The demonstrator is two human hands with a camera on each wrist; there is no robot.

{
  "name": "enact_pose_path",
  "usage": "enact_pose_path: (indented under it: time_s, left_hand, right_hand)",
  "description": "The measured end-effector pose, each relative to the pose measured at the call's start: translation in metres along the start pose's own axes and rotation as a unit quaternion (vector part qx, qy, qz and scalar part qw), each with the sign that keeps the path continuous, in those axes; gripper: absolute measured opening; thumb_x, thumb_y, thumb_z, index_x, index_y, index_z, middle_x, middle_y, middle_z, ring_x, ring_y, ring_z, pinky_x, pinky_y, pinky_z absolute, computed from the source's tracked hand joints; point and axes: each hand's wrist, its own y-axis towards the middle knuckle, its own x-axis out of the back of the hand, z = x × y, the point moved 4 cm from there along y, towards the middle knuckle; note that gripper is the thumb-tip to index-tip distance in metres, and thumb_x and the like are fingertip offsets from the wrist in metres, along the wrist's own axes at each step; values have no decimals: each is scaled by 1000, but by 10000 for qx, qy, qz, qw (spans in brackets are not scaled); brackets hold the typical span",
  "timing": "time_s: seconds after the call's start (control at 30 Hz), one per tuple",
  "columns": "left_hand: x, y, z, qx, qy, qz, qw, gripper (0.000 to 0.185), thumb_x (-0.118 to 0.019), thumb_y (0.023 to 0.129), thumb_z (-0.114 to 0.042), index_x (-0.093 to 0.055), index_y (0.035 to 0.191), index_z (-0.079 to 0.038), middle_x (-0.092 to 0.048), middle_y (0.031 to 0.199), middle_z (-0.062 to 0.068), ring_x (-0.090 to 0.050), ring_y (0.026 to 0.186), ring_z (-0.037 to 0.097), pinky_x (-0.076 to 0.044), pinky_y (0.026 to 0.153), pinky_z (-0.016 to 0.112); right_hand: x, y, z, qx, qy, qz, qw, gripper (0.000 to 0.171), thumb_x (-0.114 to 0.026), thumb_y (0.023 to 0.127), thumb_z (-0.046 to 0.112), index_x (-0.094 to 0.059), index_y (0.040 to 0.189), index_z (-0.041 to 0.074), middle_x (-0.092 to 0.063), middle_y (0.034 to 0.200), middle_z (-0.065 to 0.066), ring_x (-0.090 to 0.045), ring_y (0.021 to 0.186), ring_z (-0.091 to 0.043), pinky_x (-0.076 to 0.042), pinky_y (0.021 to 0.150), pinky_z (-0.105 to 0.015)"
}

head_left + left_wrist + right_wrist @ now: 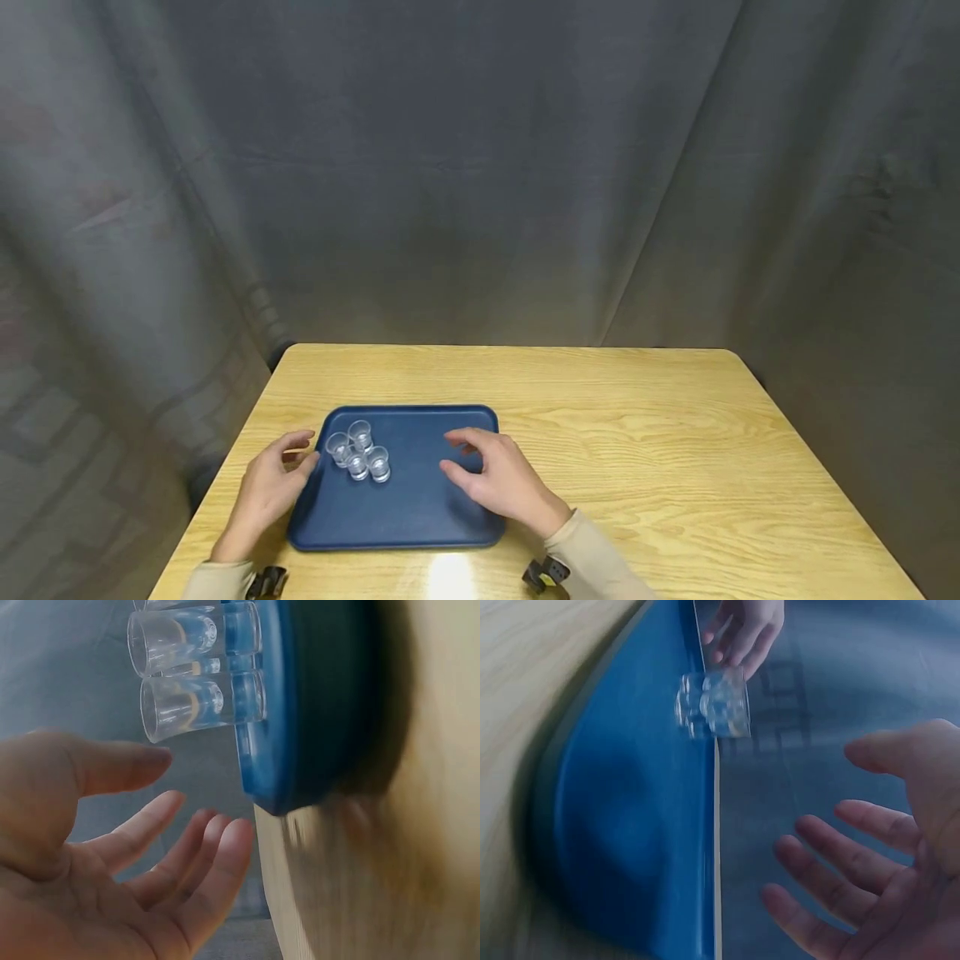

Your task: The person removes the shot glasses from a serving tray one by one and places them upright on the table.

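A blue tray (420,508) lies on the wooden table (637,433). Several small clear glasses (358,451) stand clustered in its far left part. My left hand (279,475) hovers just left of the tray, fingers loosely spread, holding nothing. In the left wrist view the glasses (196,671) stand on the tray's rim (270,742), apart from the open left hand (161,847). My right hand (487,471) hangs over the tray's right part, fingers relaxed and empty. The right wrist view shows the right hand (855,855), the glasses (714,703) and the tray (622,825).
Grey cloth (480,167) hangs behind and beside the table. Bare wood stretches to the right of the tray. The table's left edge (232,450) runs close to my left hand. Wrist camera mounts (546,573) show at the bottom.
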Motion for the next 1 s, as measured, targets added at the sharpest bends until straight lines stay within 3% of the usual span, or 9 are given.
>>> enact_pose_path:
  time_s: [0.13, 0.37, 0.67, 1.0]
  left_hand:
    - [-4, -1, 1, 46, 204, 92, 9997, 41, -74, 99, -17, -67, 136, 1, -74, 119, 22, -75, 106, 36, -55, 83, 36]
    - [-8, -2, 1, 40, 432, 137, 9990, 38, -74, 98, -16, -69, 131, 2, -72, 102, 9, -68, 90, 20, -48, 79, 35]
    - [-13, -3, 6, 21, 659, 241, 9975, 36, -73, 98, -18, -71, 129, 1, -73, 102, 6, -64, 88, 18, -45, 79, 37]
    - [-13, -2, 8, 89, 748, 311, 9967, 37, -71, 98, -17, -70, 129, 3, -72, 98, 5, -65, 87, 18, -46, 76, 36]
  right_hand:
    - [-14, 10, 8, 24, 132, 176, 9998, 39, -71, 102, 34, -71, 135, 13, -76, 130, -8, -75, 110, -25, -61, 89, -41]
    - [-37, 27, 16, 16, 265, 345, 9991, 39, -73, 101, 33, -71, 134, 13, -76, 130, -8, -76, 107, -21, -60, 90, -33]
    - [-66, 42, 15, -213, 210, 386, 9988, 41, -79, 96, 34, -74, 130, 12, -79, 123, -1, -74, 100, -10, -56, 85, -22]
    - [-83, 47, 13, -337, 170, 318, 9988, 39, -81, 94, 35, -76, 125, 14, -80, 106, 0, -72, 89, -4, -54, 78, -20]
